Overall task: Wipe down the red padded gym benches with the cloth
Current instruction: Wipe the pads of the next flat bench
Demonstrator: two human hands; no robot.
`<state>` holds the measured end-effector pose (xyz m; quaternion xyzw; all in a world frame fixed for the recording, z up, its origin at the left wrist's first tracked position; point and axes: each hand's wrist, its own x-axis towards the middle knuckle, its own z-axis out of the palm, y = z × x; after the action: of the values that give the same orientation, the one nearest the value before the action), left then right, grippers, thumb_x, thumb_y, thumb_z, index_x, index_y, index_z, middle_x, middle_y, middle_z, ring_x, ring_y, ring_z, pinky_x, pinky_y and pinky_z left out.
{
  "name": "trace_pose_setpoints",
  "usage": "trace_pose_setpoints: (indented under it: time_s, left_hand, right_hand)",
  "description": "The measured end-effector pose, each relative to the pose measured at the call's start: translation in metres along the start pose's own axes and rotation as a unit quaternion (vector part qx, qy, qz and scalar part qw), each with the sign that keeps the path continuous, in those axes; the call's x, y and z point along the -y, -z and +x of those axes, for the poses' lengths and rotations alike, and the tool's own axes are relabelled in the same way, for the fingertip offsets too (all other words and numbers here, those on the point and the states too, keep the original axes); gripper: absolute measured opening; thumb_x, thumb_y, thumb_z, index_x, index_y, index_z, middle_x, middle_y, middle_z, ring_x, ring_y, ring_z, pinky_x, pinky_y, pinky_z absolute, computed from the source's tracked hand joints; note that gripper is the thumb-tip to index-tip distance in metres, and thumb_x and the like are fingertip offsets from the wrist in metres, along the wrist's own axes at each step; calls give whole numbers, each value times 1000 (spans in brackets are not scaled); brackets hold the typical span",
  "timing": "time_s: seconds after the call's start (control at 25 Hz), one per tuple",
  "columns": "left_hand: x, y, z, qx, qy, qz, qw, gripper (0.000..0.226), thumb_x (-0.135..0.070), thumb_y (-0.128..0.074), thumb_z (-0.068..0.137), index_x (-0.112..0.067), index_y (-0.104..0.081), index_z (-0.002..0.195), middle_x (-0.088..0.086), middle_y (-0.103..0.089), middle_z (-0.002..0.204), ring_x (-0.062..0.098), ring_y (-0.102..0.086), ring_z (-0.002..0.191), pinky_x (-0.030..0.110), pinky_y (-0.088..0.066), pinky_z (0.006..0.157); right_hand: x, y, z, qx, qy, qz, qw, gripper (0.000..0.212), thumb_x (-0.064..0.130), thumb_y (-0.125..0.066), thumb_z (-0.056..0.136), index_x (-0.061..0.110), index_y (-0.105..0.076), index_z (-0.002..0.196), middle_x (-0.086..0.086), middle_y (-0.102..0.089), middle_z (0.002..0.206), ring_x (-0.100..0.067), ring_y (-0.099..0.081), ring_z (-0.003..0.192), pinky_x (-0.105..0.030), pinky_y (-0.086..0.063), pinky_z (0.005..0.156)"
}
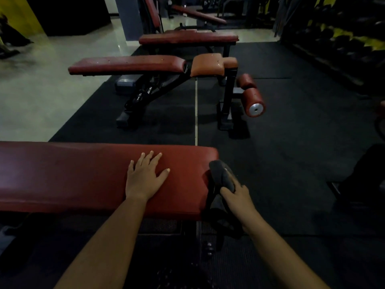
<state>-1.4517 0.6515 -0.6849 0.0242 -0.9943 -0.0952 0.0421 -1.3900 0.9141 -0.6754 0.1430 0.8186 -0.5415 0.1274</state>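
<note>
Left grip (143, 178): fingers spread flat on the near bench (73, 176), holding nothing.
Right grip (237, 197): curled round the cloth (220, 174) at the pad's right end.
Cloth: bunched, with its tail hanging by the frame; it may snag or wipe with little contact.
Near bench: the left palm lies in the wiping path, so strokes could stop short.
Middle bench (129, 64): pale specks, perhaps droplets, likely easy to miss in dim light.

Bare forearms (108, 236) show above dark, pale-dotted clothing (183, 277).
</note>
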Motion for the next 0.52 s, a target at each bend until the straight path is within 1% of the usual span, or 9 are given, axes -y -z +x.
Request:
trace_pose_setpoints:
  time_s: [0.04, 0.12, 0.16, 0.2, 0.28, 0.32, 0.36, 0.44, 0.52]
  left_hand:
    - [0, 0, 0, -3, 1, 1, 1000, 66, -63, -36, 95, -35, -24, 154, -6, -18, 163, 16, -8, 151, 46, -6, 121]
    - [1, 1, 2, -4, 2, -1, 1000, 66, -62, -37, 95, -35, -25, 154, -5, -19, 163, 16, -9, 151, 46, -6, 121]
    - [1, 1, 2, -4, 1, -1, 1000, 66, -62, -37, 95, -35, -25, 154, -5, -20, 163, 17, -10, 151, 47, -7, 121]
    - [1, 0, 1, -6, -1, 0, 1000, 66, -62, -37, 95, -34, -26, 153, -5, -20, 163, 17, -10, 151, 47, -7, 122]
    - [2, -2, 1, -13, 0, 1, 1000, 66, -62, -38, 94, -34, -27, 153, -5, -22, 162, 17, -12, 151, 47, -9, 122]
    - [2, -2, 2, -17, 1, -2, 1000, 65, -62, -39, 94, -35, -29, 152, -5, -23, 162, 16, -13, 150, 47, -10, 122]
    - [2, -2, 3, -18, 2, -4, 1000, 65, -62, -40, 93, -35, -30, 152, -5, -24, 161, 17, -14, 150, 47, -10, 121]
    - [2, -2, 4, -24, 4, -7, 1000, 65, -62, -42, 93, -35, -31, 151, -4, -26, 161, 18, -15, 150, 48, -10, 121]
    - [1, -2, 4, -24, 3, -9, 1000, 65, -62, -43, 93, -35, -32, 151, -4, -26, 160, 19, -16, 150, 48, -10, 121]
  right_hand:
    - [-5, 0, -2, 2, -11, 46, 999, 62, 33, -51, 88, 40, -34, 148, -6, -44, 137, -27, -52, 117, -38, -45, 101]
    - [-4, 2, 0, 23, -63, 174, 983, 54, 24, -49, 94, 29, -39, 147, -5, -55, 129, -23, -57, 109, -35, -49, 89]
    - [-1, 3, 1, 27, -68, 193, 978, 51, 21, -47, 96, 25, -41, 146, -6, -57, 126, -23, -58, 107, -34, -50, 87]
    - [-1, 2, 0, 18, -65, 194, 979, 51, 23, -48, 95, 26, -41, 146, -7, -57, 126, -23, -58, 107, -35, -50, 89]
    - [-6, -5, -13, -16, -27, 86, 996, 57, 31, -52, 91, 36, -37, 145, -2, -48, 131, -20, -53, 110, -33, -45, 97]
    - [-10, -10, -25, -31, -5, 39, 999, 58, 30, -53, 91, 40, -32, 144, 1, -40, 130, -17, -48, 109, -30, -42, 97]
    - [-20, -13, -35, -25, 11, 25, 999, 58, 28, -54, 92, 42, -31, 143, 2, -38, 129, -16, -46, 109, -30, -41, 95]
    - [-35, -16, -42, -17, 13, 92, 996, 53, 27, -57, 89, 37, -43, 139, -4, -49, 130, -18, -54, 109, -34, -48, 93]
    - [-31, -8, -34, -1, -16, 170, 985, 35, 17, -54, 94, 25, -53, 128, -6, -62, 114, -19, -61, 99, -30, -51, 80]
